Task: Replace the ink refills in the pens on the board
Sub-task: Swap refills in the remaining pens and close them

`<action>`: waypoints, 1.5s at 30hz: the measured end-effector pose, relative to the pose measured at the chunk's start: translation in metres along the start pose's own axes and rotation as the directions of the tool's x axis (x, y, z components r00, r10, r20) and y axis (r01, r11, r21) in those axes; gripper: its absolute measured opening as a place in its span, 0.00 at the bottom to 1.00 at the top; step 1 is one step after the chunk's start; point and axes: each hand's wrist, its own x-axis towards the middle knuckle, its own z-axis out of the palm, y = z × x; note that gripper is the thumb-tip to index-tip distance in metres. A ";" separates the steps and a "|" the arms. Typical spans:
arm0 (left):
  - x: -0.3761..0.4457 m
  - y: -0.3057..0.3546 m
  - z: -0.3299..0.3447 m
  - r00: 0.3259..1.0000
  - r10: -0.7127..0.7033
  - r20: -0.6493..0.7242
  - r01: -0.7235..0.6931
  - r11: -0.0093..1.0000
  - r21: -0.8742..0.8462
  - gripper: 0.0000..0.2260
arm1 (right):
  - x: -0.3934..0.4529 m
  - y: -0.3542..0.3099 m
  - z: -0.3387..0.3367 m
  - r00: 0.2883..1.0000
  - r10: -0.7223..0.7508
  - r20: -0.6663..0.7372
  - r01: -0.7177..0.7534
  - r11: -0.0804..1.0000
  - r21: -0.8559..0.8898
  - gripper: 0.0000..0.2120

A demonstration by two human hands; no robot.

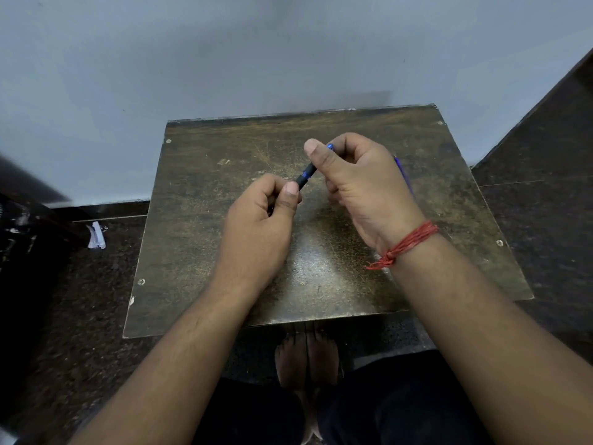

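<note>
A blue pen (307,175) with a dark grip section is held between both hands above the worn brown board (205,220). My left hand (260,226) pinches its lower dark end with thumb and fingers. My right hand (359,187), with a red thread on the wrist, is closed around the upper blue part. Another thin blue pen (403,175) shows just behind my right hand, mostly hidden by it; I cannot tell whether it lies on the board or is held.
The board stands against a pale wall (288,53). Dark speckled floor lies around it. A crumpled white paper scrap (96,236) lies on the floor at the left beside a dark object. My bare feet (308,358) show under the board's front edge.
</note>
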 end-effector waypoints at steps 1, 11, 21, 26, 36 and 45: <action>0.000 0.001 0.000 1.000 0.000 0.002 0.000 1.000 -0.002 0.13 | 0.000 0.000 0.000 1.000 -0.024 -0.013 0.024 0.999 -0.041 0.14; 0.002 0.001 0.000 0.999 -0.031 -0.014 0.030 0.997 -0.075 0.15 | -0.008 -0.009 -0.006 0.988 0.094 0.122 -0.116 0.975 0.188 0.10; 0.001 0.003 0.000 1.000 -0.031 -0.002 0.031 0.996 -0.087 0.14 | -0.007 -0.006 -0.001 0.993 0.105 0.056 -0.114 0.977 0.183 0.10; 0.001 0.002 0.001 0.999 -0.045 -0.002 0.045 0.993 -0.113 0.16 | -0.008 -0.010 -0.009 0.985 0.116 0.125 -0.147 0.947 0.285 0.08; 0.000 0.004 0.001 1.000 -0.009 0.018 0.010 0.998 -0.056 0.15 | -0.005 -0.004 -0.004 0.992 0.108 0.071 -0.122 0.962 0.242 0.09; 0.001 0.004 0.001 1.000 -0.021 0.015 0.023 0.994 -0.106 0.15 | -0.005 -0.006 -0.013 0.980 0.105 0.168 -0.149 0.950 0.276 0.11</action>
